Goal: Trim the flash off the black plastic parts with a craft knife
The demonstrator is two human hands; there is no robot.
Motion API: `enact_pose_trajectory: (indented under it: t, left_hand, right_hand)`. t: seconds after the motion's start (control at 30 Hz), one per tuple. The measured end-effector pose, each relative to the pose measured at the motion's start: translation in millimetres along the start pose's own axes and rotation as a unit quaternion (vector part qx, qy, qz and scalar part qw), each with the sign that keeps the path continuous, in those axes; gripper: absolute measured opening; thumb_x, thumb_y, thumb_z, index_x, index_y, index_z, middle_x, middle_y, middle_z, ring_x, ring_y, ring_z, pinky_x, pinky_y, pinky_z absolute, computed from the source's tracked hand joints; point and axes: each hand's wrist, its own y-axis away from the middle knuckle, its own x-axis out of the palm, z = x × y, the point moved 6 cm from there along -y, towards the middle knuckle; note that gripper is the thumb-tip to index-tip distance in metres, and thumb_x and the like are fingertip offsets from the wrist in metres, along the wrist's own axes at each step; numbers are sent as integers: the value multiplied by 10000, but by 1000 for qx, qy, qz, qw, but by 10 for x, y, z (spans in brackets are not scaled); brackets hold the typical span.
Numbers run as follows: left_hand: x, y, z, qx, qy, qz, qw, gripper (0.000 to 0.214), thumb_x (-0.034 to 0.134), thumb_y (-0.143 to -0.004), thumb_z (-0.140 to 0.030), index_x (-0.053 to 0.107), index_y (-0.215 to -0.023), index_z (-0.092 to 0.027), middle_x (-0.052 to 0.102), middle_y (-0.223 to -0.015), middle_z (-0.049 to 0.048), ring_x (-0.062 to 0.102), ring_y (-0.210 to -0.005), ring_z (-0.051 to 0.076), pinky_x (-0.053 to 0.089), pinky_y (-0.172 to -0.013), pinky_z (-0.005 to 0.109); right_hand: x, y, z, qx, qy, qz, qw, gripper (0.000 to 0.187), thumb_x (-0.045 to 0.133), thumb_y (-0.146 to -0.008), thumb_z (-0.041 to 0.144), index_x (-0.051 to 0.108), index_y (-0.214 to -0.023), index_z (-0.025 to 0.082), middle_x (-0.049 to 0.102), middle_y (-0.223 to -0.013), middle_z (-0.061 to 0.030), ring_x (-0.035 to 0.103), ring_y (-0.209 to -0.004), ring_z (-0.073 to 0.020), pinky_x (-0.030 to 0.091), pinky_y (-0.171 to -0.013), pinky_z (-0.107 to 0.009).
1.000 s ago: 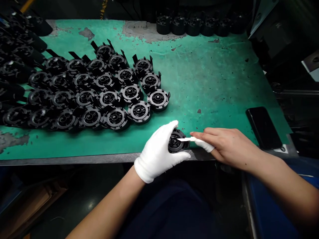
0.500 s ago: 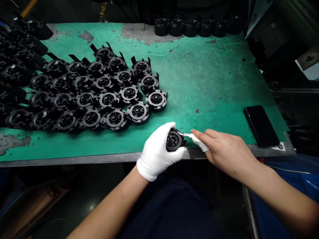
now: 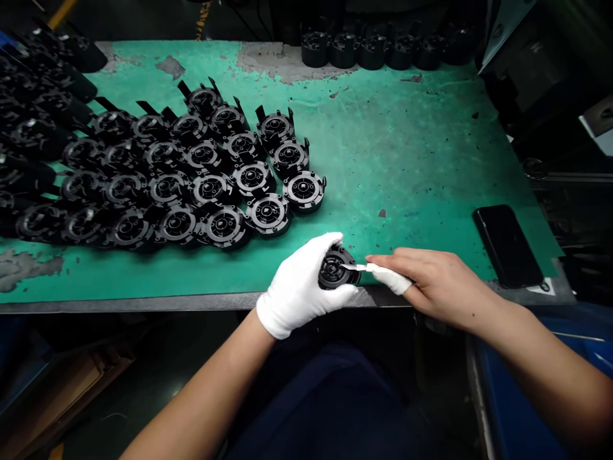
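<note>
My left hand [image 3: 304,284], in a white glove, is closed round a round black plastic part [image 3: 334,269] at the table's front edge. The part's ringed face is turned up toward me. My right hand [image 3: 433,278] is bare except for a white cover on the thumb. It pinches a small knife [image 3: 357,267] with a thin metal blade, whose tip lies over the part's face. Whether the tip touches the plastic I cannot tell. The knife's handle is mostly hidden in my fingers.
Rows of similar black parts [image 3: 211,188] stand on the green tabletop [image 3: 407,147] at the left. Several more black parts [image 3: 373,51] line the back edge. A black phone [image 3: 507,246] lies at the right. Cardboard [image 3: 86,390] is below the table at the left.
The knife tip has moved from the part's upper rim inward and down over its face. My right hand has shifted slightly right. The whole view has shifted a little.
</note>
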Motion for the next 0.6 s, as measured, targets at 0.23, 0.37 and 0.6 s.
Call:
enact_pose_trajectory:
  t: [0.23, 0.37, 0.6]
  left_hand:
    - [28, 28, 4, 0, 10, 0, 1000, 795, 813, -745, -418, 452, -1422, -206, 599, -1408, 97, 584, -1314, 280, 443, -1171, 423]
    - [-38, -95, 39, 24, 11, 51, 998, 870, 826, -745, -446, 417, -1475, -207, 544, -1488, 106, 534, -1377, 285, 410, -1202, 422]
    - [-225, -115, 16, 58, 47, 32, 997, 1089, 823, -692, -618, 299, -1564, -230, 363, -1626, 118, 350, -1511, 288, 295, -1269, 420]
  right_hand:
    - [10, 55, 75, 50, 125, -51, 990, 482, 493, -922, 166, 614, -1379, 264, 685, -898, -34, 652, -739, -217, 386, -553, -312]
    - [-36, 156, 40, 69, 38, -93, 993, 406, 436, -993, 206, 613, -1358, 206, 707, -980, -59, 676, -823, -216, 467, -643, -318]
    - [-5, 74, 58, 47, -92, -51, 993, 341, 435, -1033, 300, 662, -1278, 233, 737, -1074, -56, 695, -924, -208, 507, -791, -327]
